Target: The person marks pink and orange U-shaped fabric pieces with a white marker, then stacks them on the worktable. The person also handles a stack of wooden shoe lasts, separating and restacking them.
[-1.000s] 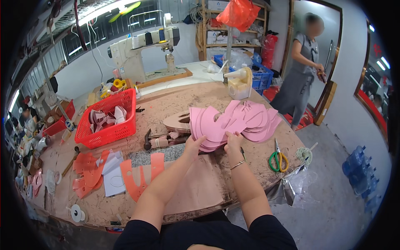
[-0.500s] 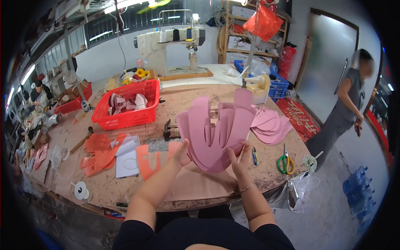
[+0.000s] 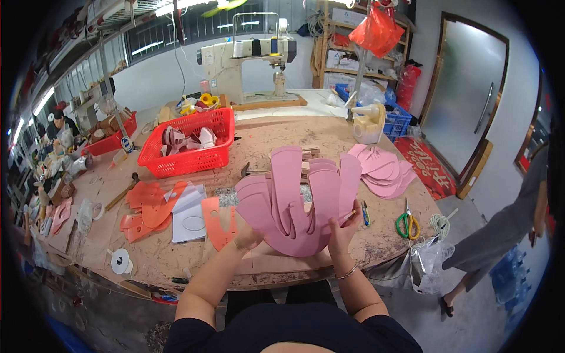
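Observation:
A stack of pink shoe-upper pieces point(image 3: 297, 240), with long curved prongs fanned upward, is held over the near middle of the table. My left hand point(image 3: 248, 238) grips its lower left edge; the fingers are partly behind the pieces. On the lower right edge my right hand point(image 3: 344, 234) is closed, thumb in front. A thin pale stick shows between the right fingers; its kind is unclear. More pink pieces point(image 3: 385, 173) lie in a loose pile to the right. Orange pieces point(image 3: 215, 226) and a white paper sheet point(image 3: 187, 220) lie left of the stack.
A red basket point(image 3: 187, 163) with cut scraps stands back left, before a sewing machine point(image 3: 226, 73). Scissors point(image 3: 407, 226), a utility knife point(image 3: 365, 215) and a cord coil point(image 3: 439, 225) lie right. A hammer point(image 3: 122, 193) and spool point(image 3: 121, 262) lie left. A person point(image 3: 506, 217) walks at the right.
The pink stack has come lower and its prongs have spread and shifted apart. Both hands still hold it. The person at right has moved nearer, toward the picture's right edge.

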A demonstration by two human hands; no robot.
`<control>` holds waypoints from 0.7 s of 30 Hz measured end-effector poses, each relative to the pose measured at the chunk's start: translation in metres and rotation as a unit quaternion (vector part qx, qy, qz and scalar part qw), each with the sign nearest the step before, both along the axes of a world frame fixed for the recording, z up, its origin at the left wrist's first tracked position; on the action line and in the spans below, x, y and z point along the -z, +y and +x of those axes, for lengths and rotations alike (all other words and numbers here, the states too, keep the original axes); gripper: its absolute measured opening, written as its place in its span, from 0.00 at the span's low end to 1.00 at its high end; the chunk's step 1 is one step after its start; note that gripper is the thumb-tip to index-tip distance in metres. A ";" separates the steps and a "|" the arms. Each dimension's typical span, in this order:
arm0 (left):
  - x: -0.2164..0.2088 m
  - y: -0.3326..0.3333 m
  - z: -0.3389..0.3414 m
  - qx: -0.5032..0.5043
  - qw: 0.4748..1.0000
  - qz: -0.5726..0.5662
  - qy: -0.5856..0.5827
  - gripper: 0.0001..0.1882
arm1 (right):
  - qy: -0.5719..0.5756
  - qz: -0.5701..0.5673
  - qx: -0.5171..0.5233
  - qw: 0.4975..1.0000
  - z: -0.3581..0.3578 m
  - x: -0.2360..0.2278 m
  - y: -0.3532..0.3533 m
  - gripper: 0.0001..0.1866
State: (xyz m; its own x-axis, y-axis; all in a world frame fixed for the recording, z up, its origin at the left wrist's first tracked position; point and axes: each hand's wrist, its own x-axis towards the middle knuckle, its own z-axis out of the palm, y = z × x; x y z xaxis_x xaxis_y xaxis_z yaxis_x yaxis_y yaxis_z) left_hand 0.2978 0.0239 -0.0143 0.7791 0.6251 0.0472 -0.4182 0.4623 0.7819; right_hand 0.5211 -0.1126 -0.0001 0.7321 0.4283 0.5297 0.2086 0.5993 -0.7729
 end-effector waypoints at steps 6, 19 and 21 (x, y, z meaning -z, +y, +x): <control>0.001 -0.013 -0.009 -0.009 1.000 0.010 0.011 0.46 | -0.081 0.056 0.026 0.995 0.000 -0.022 0.007 0.62; -0.005 -0.049 -0.023 0.000 0.977 0.183 0.113 0.46 | 0.115 -0.022 -0.177 0.977 -0.009 0.017 0.007 0.49; -0.014 -0.052 -0.026 0.017 0.947 0.271 0.173 0.46 | 0.107 -0.042 -0.190 0.975 -0.002 0.018 0.015 0.44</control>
